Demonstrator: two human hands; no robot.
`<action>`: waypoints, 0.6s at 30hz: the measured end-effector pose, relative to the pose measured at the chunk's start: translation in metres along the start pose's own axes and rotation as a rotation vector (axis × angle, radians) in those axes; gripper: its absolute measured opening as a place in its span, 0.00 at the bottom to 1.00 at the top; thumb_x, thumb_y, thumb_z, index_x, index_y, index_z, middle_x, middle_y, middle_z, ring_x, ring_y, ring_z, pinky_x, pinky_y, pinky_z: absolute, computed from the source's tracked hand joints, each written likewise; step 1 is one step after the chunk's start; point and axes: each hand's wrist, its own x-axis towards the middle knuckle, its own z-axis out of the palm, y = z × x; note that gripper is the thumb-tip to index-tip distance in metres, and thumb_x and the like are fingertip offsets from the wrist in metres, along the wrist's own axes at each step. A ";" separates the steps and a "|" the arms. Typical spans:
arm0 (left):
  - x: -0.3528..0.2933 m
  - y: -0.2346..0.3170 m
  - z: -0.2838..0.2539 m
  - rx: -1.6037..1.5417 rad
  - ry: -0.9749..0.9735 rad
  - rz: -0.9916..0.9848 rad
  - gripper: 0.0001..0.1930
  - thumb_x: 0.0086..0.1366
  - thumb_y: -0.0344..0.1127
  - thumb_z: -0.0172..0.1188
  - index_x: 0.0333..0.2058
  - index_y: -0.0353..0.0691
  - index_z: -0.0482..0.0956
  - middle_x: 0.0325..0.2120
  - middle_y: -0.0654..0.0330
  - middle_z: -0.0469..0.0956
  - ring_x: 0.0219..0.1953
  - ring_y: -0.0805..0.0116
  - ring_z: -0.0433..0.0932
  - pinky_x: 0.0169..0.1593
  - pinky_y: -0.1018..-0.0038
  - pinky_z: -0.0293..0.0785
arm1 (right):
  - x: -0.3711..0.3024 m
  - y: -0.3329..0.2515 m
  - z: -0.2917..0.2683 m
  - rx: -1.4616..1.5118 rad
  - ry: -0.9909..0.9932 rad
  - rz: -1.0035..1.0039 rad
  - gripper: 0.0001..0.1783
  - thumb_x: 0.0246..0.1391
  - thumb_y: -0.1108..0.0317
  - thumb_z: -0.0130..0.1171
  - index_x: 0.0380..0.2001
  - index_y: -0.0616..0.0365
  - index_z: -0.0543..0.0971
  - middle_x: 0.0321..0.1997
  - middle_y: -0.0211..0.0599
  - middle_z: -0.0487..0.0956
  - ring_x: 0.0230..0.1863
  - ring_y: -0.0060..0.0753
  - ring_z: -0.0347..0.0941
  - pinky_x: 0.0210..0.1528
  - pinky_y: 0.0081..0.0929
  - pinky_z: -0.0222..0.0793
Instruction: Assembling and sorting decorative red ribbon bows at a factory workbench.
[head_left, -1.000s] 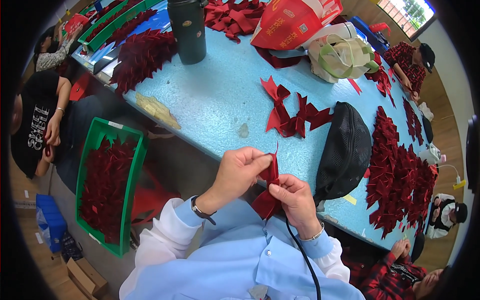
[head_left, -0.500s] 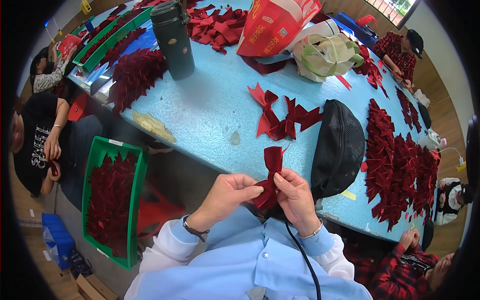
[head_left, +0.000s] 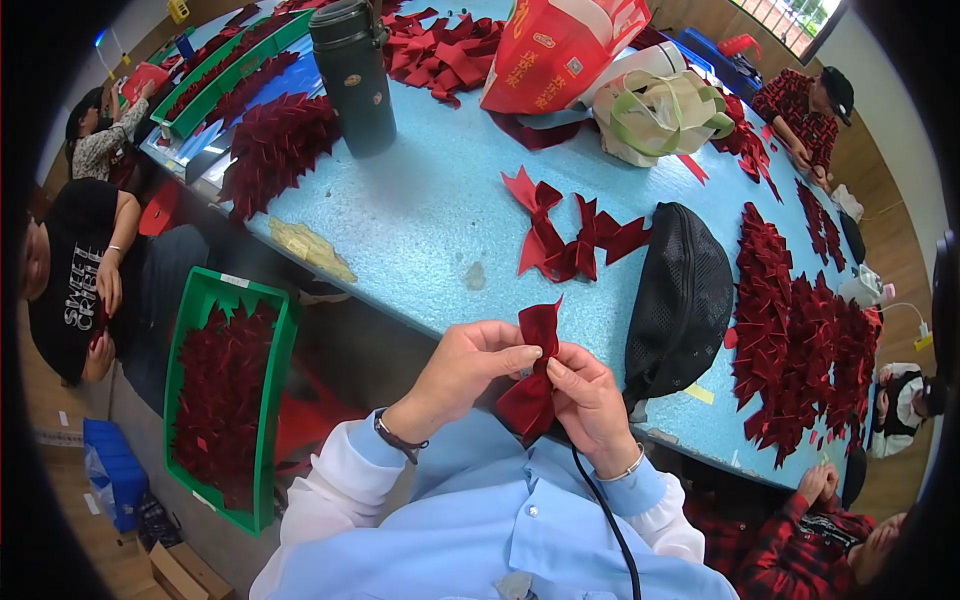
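Note:
A dark red velvet bow (head_left: 528, 404) is held between my two hands, above my lap at the table's near edge. My left hand (head_left: 462, 370) pinches its middle from the left, thumb and fingertips at the knot. On the other side, my right hand (head_left: 588, 395) grips the same middle with thumb and forefinger. One loop points up and away, the other down toward me. Just beyond lie a few loose red bows and ribbon pieces (head_left: 575, 245) on the blue table (head_left: 440, 230).
A black mesh pouch (head_left: 680, 300) lies right of my hands. Left, a green crate (head_left: 270, 430) holds many red bows. Farther back stand a dark flask (head_left: 352, 90), a red paper bag (head_left: 545, 60) and a beige bag (head_left: 650, 120). Bow piles (head_left: 765, 330) cover the right side; co-workers sit around.
My left hand has moved up and inward, from the bow's lower loop to its middle. My right hand still holds the bow near the knot.

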 end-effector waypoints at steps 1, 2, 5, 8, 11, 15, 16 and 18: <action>0.002 -0.002 -0.002 0.035 -0.040 0.004 0.06 0.57 0.30 0.62 0.31 0.33 0.78 0.27 0.63 0.77 0.30 0.78 0.74 0.36 0.81 0.70 | 0.001 0.001 -0.001 -0.008 -0.007 0.000 0.14 0.57 0.72 0.52 0.46 0.65 0.72 0.42 0.38 0.77 0.43 0.26 0.74 0.50 0.27 0.69; 0.003 -0.003 -0.003 0.033 -0.039 0.002 0.06 0.57 0.30 0.62 0.31 0.33 0.78 0.27 0.63 0.77 0.30 0.78 0.74 0.36 0.81 0.70 | 0.002 0.001 -0.003 -0.008 -0.005 0.001 0.14 0.57 0.72 0.52 0.46 0.65 0.72 0.42 0.38 0.77 0.43 0.26 0.74 0.50 0.27 0.69; 0.006 -0.005 -0.005 0.049 -0.031 0.000 0.04 0.58 0.28 0.61 0.30 0.34 0.78 0.25 0.64 0.77 0.28 0.79 0.73 0.36 0.82 0.70 | 0.005 0.002 -0.006 -0.028 -0.017 -0.008 0.14 0.56 0.73 0.53 0.45 0.65 0.72 0.43 0.38 0.77 0.44 0.26 0.74 0.49 0.26 0.69; 0.009 -0.005 -0.003 0.024 -0.033 -0.001 0.05 0.57 0.29 0.61 0.30 0.33 0.78 0.26 0.63 0.77 0.29 0.78 0.73 0.36 0.81 0.70 | 0.006 0.000 -0.008 -0.035 -0.013 -0.007 0.13 0.56 0.73 0.54 0.45 0.66 0.72 0.43 0.38 0.77 0.44 0.25 0.74 0.49 0.25 0.69; 0.011 -0.007 -0.004 0.003 -0.020 -0.013 0.05 0.57 0.29 0.61 0.31 0.33 0.78 0.26 0.63 0.77 0.30 0.78 0.74 0.36 0.81 0.70 | 0.008 -0.001 -0.009 -0.040 -0.010 -0.002 0.13 0.56 0.73 0.54 0.44 0.66 0.73 0.42 0.37 0.77 0.43 0.25 0.74 0.49 0.24 0.69; 0.014 -0.012 -0.007 -0.028 0.007 -0.043 0.06 0.57 0.28 0.61 0.32 0.33 0.78 0.27 0.62 0.78 0.30 0.77 0.75 0.37 0.81 0.71 | 0.010 -0.001 -0.009 -0.048 -0.004 0.001 0.13 0.55 0.74 0.55 0.43 0.66 0.73 0.42 0.37 0.78 0.42 0.24 0.74 0.48 0.23 0.69; 0.016 -0.013 -0.007 -0.040 0.005 -0.049 0.06 0.57 0.28 0.61 0.33 0.32 0.78 0.28 0.62 0.78 0.31 0.77 0.75 0.37 0.81 0.71 | 0.011 -0.001 -0.010 -0.055 -0.001 -0.003 0.13 0.55 0.74 0.55 0.43 0.66 0.73 0.41 0.37 0.78 0.42 0.24 0.74 0.47 0.23 0.69; 0.017 -0.014 -0.007 -0.052 0.005 -0.055 0.07 0.57 0.28 0.61 0.35 0.32 0.78 0.29 0.62 0.78 0.31 0.77 0.75 0.37 0.81 0.71 | 0.011 -0.001 -0.010 -0.061 0.002 -0.006 0.13 0.55 0.73 0.55 0.43 0.66 0.73 0.41 0.36 0.78 0.41 0.24 0.74 0.47 0.23 0.69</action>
